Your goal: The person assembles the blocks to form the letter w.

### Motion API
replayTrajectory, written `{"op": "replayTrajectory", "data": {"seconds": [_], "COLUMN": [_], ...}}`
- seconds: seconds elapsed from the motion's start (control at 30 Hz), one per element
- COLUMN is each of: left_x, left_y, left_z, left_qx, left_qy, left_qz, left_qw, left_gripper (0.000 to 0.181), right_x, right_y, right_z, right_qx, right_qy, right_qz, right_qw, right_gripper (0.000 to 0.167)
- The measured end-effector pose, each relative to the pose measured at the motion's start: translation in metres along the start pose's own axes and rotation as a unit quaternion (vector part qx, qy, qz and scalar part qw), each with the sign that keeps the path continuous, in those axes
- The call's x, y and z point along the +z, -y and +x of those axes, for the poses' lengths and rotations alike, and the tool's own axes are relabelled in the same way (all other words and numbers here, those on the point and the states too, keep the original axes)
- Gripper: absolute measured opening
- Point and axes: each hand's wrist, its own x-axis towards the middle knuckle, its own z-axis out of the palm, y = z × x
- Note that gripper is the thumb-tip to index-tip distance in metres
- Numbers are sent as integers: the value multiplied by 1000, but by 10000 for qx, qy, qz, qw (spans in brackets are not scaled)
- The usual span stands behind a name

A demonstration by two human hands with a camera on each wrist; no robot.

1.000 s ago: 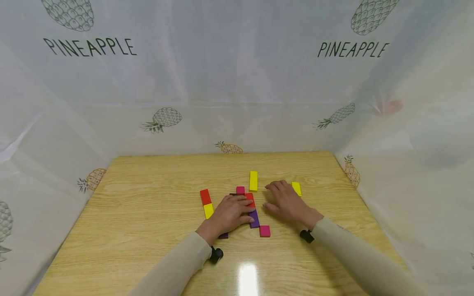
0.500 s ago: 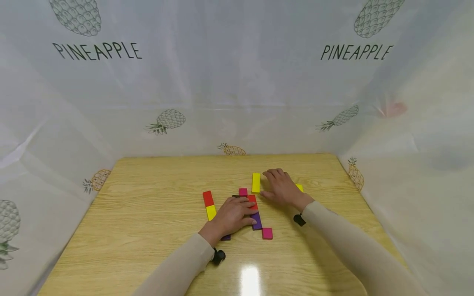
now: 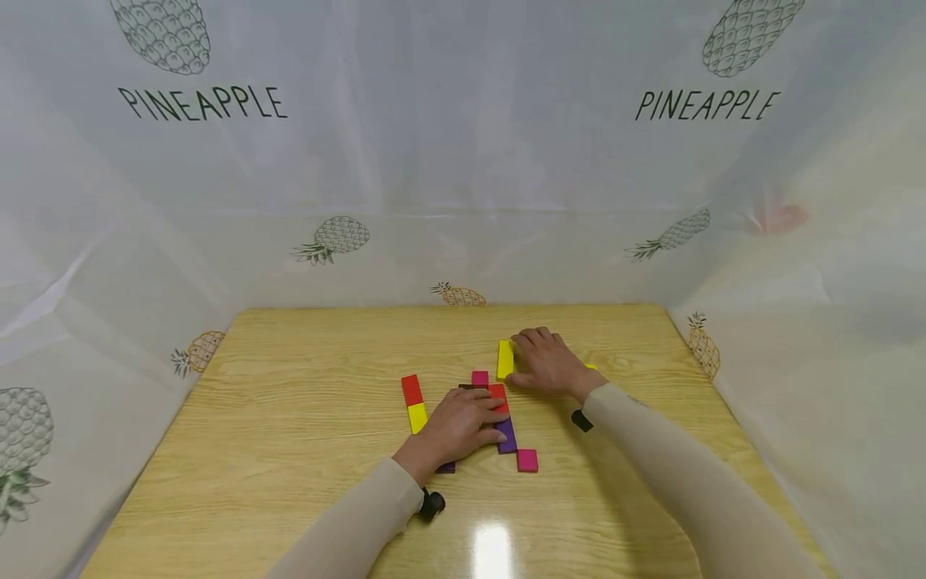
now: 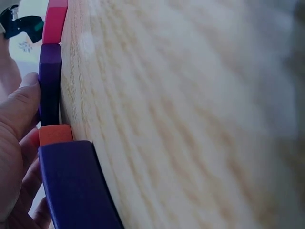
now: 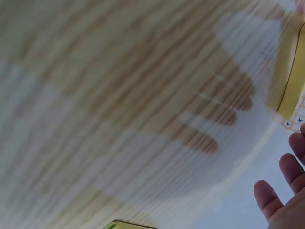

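My left hand (image 3: 457,426) rests over a group of flat coloured blocks, its fingers spread across a red block (image 3: 497,392) and its thumb on a purple block (image 3: 506,438). A pink block (image 3: 481,377) and a partly covered dark block (image 3: 465,387) lie at its fingertips. In the left wrist view the thumb touches the purple block (image 4: 50,81). My right hand (image 3: 547,362) is at the right side of a long yellow block (image 3: 505,360), fingers near its far end, thumb near its close end. The right wrist view shows these fingers extended, beside the yellow block (image 5: 291,71).
Left of the left hand, a red block (image 3: 412,389) and a yellow block (image 3: 418,418) form a row; a purple end (image 3: 447,467) shows under the wrist. A pink square block (image 3: 527,461) lies nearer. Another yellow block (image 3: 591,367) is mostly hidden behind the right wrist.
My right hand has moved left and farther back, up to the long yellow block. My left hand stays on the blocks. The whole head view has shifted slightly.
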Motion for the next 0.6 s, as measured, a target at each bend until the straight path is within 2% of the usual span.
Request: {"op": "replayTrajectory", "data": {"seconds": [0.43,0.6], "left_x": [-2,-2], "left_y": [-2,-1], "left_z": [0,0], "left_qx": [-23,4], "left_qy": [52,-14], "left_qz": [7,57], "left_qw": [10000,10000], "left_gripper": [44,45], "right_x": [0,-1], "right_y": [-5,-4], "right_z": [14,18], "right_qx": [310,348], "right_qy": [897,938], "right_qz": [364,477], "right_qw": [9948,9938], "right_gripper": [95,96]}}
